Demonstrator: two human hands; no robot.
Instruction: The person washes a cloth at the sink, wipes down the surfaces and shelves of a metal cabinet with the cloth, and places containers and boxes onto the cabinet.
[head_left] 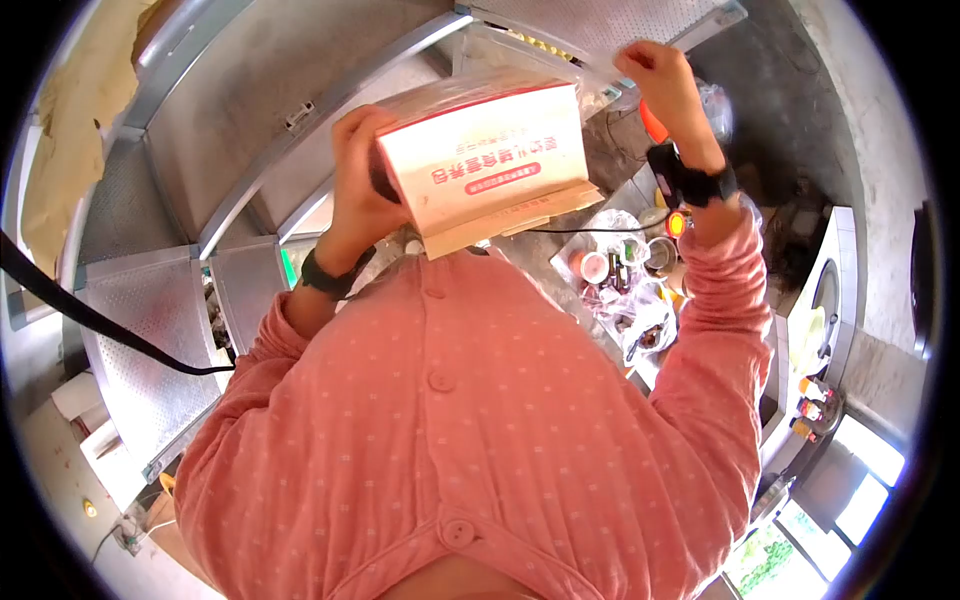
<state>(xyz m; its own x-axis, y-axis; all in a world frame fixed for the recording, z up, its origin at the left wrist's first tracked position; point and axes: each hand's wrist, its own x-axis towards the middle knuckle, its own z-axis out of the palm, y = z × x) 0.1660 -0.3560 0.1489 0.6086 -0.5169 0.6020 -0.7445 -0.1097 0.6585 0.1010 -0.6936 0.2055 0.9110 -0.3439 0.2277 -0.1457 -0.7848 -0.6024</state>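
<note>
We're gripping the box [500, 150] at the far middle by its left end with just our left hand [362, 175], our right hand [655, 75] hovering curled far right, so yeah, we're risking the right end tipping down.

Bright glare at the window [868, 450], fisheye-curved edges.

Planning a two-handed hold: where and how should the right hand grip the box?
Likely the right end of the box, right hand coming from the right: left hand grips the left end, and the flap sticks out, so may bend.
</note>
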